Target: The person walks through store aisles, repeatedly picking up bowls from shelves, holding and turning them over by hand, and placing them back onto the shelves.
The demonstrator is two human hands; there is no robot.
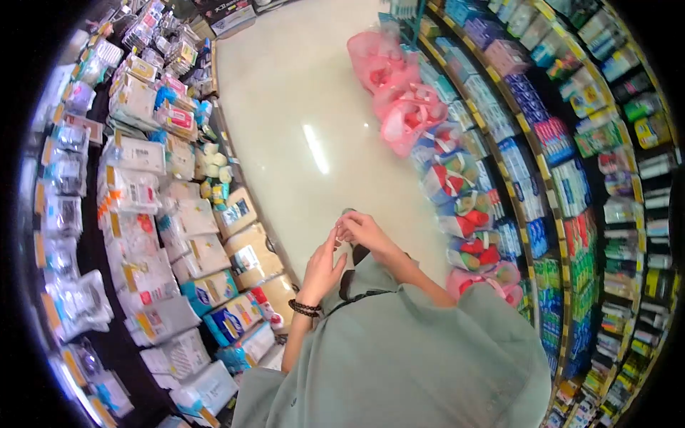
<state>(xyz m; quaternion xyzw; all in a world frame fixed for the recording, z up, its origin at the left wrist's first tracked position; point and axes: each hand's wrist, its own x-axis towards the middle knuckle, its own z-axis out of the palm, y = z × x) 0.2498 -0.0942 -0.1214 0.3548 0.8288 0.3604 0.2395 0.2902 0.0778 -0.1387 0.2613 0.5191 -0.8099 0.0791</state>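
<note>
My left hand [322, 269] is held out in front of my body, its fingers stretched forward and a dark bead bracelet [305, 308] round the wrist. Its fingertips meet my right hand [359, 231], whose fingers are curled in. Whatever may lie between the right fingers is too small to make out. Both hands are above the pale floor [285, 128], just ahead of my green-grey top [421, 349]. A small dark shape shows just past the right fingers.
Shelves of packaged goods [135, 192] line the left side, with tissue packs [234, 319] low down. Along the right, pink mesh bags [408, 118] and net bags with red and green items [467, 214] stand before curved shelves of boxes [524, 171].
</note>
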